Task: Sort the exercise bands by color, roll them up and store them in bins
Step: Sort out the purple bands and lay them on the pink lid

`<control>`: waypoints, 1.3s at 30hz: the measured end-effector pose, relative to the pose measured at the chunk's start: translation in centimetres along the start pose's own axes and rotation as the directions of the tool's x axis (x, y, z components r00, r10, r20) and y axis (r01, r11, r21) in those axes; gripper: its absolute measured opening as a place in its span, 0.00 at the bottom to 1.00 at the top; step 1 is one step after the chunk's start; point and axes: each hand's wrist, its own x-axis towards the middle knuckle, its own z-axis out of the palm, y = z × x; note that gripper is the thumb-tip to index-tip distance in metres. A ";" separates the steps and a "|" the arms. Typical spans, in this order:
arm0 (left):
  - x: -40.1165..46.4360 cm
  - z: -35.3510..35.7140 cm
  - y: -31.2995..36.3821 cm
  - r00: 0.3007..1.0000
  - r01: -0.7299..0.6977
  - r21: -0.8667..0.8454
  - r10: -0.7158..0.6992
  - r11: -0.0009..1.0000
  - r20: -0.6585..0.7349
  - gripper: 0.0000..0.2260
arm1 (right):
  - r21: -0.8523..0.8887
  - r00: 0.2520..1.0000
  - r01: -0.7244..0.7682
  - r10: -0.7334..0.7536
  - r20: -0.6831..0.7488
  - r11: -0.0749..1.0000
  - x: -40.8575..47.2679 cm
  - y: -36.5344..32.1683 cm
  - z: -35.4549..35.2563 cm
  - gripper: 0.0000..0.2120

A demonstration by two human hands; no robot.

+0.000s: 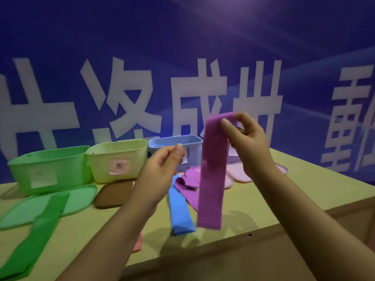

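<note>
far to the left of both hands, a green band (34, 236) lies flat over a green lid (79, 199), with a green bin (50, 169) behind it. nearer the left hand sit a pale yellow-green bin (121, 159) and a brown lid (113, 195). the left hand (160, 175) is raised with fingers loosely curled, thumb near forefinger, holding nothing. a blue bin (192, 145) stands behind it. between the hands a blue band (180, 211) and crumpled purple bands (188, 185) lie on the table (253, 203). the right hand (247, 142) pinches the top of a purple band (213, 175), which hangs straight down above the table.
</note>
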 end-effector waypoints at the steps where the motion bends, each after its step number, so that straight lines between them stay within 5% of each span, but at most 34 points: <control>1: -0.1 0.2 0.6 1.000 0.001 -0.025 -0.001 1.000 -0.003 0.23 | 0.019 0.998 -0.002 0.000 0.068 1.000 -0.9 -0.9 0.2 0.03; 6: -2.7 0.6 2.5 0.998 -0.056 -0.044 0.057 0.997 0.034 0.27 | 0.050 0.957 -0.098 0.081 0.280 0.994 -4.8 -3.9 1.5 0.12; 9: -4.4 0.3 2.9 0.988 -0.136 -0.075 0.129 0.988 -0.090 0.16 | 0.170 0.912 -0.207 0.127 0.390 0.963 -6.8 -4.8 2.5 0.07; 11: -5.2 0.0 3.2 0.977 -0.142 -0.099 0.123 0.985 -0.174 0.12 | 0.115 0.904 -0.151 0.090 0.417 0.982 -8.0 -5.0 3.2 0.05; 17: -6.3 -1.1 3.5 0.984 0.011 -0.266 -0.058 0.964 -0.170 0.13 | 0.171 0.896 -0.034 -0.045 0.442 0.985 -10.3 -4.2 4.5 0.34; 23: -5.4 -1.2 3.9 0.993 0.105 -0.449 -0.114 0.887 0.008 0.13 | 0.191 0.893 -0.046 -0.045 0.447 0.981 -10.4 -3.3 5.2 0.18; 27: -4.2 -1.2 4.1 0.988 0.137 -0.453 -0.154 0.881 -0.003 0.15 | 0.244 0.892 -0.095 -0.026 0.451 0.965 -10.3 -2.2 5.2 0.09; 35: -2.0 -1.8 5.2 0.983 0.143 -0.500 -0.180 0.854 -0.027 0.15 | 0.110 0.715 -0.222 0.085 0.694 0.969 -13.6 1.4 6.2 0.13; 39: -1.5 -2.0 4.7 0.961 0.207 -0.545 -0.274 0.813 -0.044 0.18 | 0.083 0.692 -0.295 0.153 0.705 0.952 -15.2 2.9 7.0 0.13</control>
